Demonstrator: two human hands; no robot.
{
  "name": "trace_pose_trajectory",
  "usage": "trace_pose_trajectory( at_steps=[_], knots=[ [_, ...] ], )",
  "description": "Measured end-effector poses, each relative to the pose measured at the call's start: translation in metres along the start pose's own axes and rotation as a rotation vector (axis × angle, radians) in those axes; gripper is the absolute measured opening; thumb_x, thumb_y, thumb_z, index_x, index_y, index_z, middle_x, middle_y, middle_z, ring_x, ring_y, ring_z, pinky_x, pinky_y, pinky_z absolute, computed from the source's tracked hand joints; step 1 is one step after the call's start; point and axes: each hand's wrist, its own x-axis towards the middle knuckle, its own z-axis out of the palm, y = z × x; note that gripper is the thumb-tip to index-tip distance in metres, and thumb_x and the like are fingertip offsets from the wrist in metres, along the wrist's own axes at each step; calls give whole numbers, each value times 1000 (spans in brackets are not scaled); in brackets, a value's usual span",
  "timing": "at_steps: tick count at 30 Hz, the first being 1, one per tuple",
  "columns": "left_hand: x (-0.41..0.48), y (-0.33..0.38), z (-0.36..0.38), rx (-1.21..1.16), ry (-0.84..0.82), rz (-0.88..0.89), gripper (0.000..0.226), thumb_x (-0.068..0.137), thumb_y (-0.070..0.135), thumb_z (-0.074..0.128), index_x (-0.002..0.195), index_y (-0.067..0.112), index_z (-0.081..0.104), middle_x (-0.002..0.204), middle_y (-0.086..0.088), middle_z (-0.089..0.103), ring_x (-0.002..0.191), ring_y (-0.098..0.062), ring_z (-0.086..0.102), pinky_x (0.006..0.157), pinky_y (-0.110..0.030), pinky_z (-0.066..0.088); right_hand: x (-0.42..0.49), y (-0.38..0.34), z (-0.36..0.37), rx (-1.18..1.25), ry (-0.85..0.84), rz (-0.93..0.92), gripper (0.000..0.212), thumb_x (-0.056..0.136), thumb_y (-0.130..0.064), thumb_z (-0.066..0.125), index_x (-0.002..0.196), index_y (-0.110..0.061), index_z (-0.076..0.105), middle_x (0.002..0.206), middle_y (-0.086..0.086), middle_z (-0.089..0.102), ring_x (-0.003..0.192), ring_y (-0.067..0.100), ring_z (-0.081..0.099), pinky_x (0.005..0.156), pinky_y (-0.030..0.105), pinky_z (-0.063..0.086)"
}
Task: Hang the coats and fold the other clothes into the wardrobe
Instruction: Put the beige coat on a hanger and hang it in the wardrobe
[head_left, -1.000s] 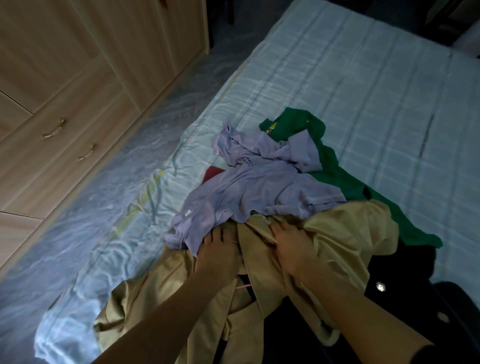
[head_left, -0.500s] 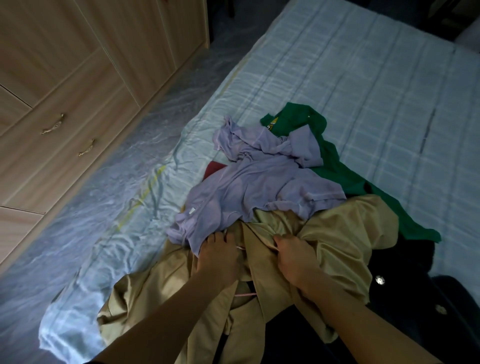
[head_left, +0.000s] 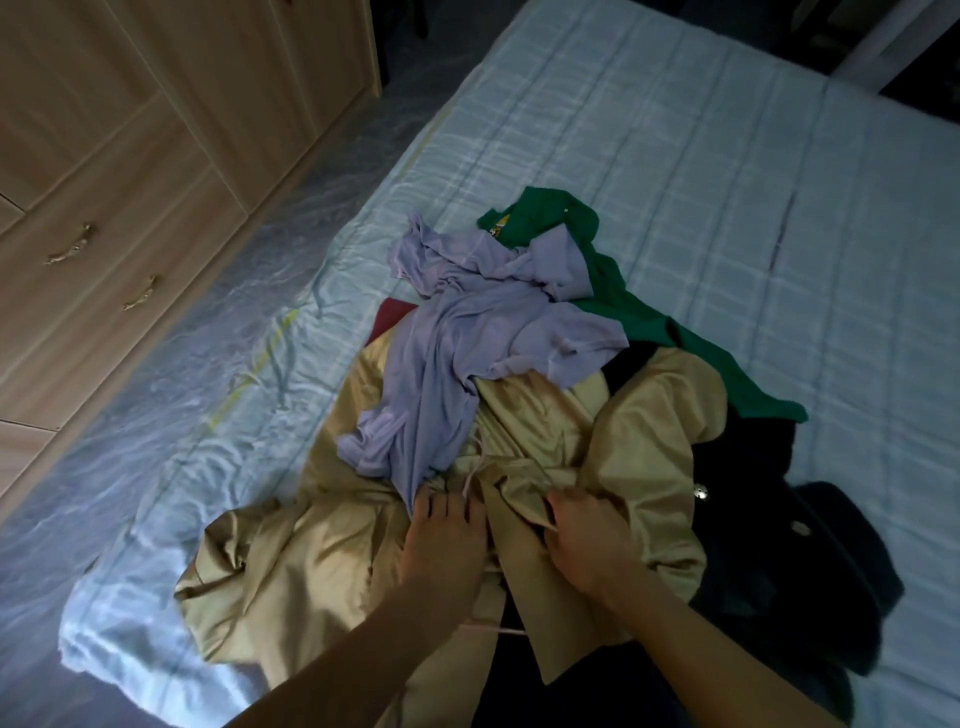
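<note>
As it lies crumpled at lower centre on the bed (head_left: 675, 156), the beige coat (head_left: 311, 561) runs lower left to upper right. Right hand (head_left: 587, 540) grips its fold; left hand (head_left: 441, 540) rests alongside, grip indiscernible.

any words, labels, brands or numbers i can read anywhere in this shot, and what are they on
No text in this view can be read.
The yellow patch at the neck of the green garment: too small and blurred to read.
On the beige coat, the purple top, the dark coat and the wardrobe: no lettering shows.
</note>
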Motion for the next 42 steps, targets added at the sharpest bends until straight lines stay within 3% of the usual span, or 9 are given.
trace_pose_trajectory(
  at_steps=[2,6,10,15,19,23,28,31,42],
  knots=[
    [-12,7,0,58,21,1,50,73,28,67,118,7,68,97,-15,69,92,-33,65,98,-50,47,-15,6,11,-16,8,-1,36,92,-39,50,125,-23,49,117,2,59,101,21,59,86,34,46],
    [-35,18,8,-115,130,49,52,82,21,48,129,2,58,127,-19,59,116,-37,57,102,-49,44,-35,9,17,53,123,-28,55,87,-36,63,136,-18,45,126,6,53,110,26,54,91,38,48],
    [-54,12,15,-347,349,141,47,72,7,61,119,4,64,115,-13,65,107,-29,63,92,-36,53,-40,3,7,108,298,-189,42,68,-17,83,107,-14,66,107,10,60,93,30,60,74,42,53],
    [-58,-13,15,-381,285,22,60,36,-12,78,94,1,70,92,-17,68,80,-35,70,58,-30,58,-35,-11,8,74,91,-214,33,92,-21,55,124,-20,59,120,2,54,104,21,56,84,32,47],
    [-47,-25,17,-349,247,-37,58,51,-10,74,108,-2,68,109,-20,67,104,-39,66,79,-35,58,-33,-15,17,8,64,-145,40,92,-23,53,132,-21,49,127,4,49,106,21,55,84,32,49],
    [-35,-34,25,-308,142,-67,66,83,9,49,146,5,35,149,-14,37,143,-31,29,116,-37,28,-24,-13,24,-13,38,-96,57,97,-31,45,149,-18,28,144,10,37,125,27,45,95,36,47],
    [-19,-47,21,-266,126,-3,72,76,20,59,144,3,40,145,-18,42,138,-38,35,113,-44,32,-18,-15,24,-14,53,-131,56,93,-31,46,146,-27,29,141,10,35,126,31,41,97,40,43],
    [-3,-57,20,-174,43,23,72,83,21,52,151,14,27,154,-7,31,144,-27,25,111,-38,33,-17,-20,21,-20,90,-167,47,87,-27,52,134,-23,44,126,6,46,113,27,47,89,35,44],
    [3,-44,12,-3,188,82,34,53,16,84,84,17,71,82,-2,69,82,-28,67,76,-39,53,-6,-45,29,97,-92,-51,33,98,-22,47,130,-12,46,123,10,61,110,27,59,88,35,46]
  ],
)
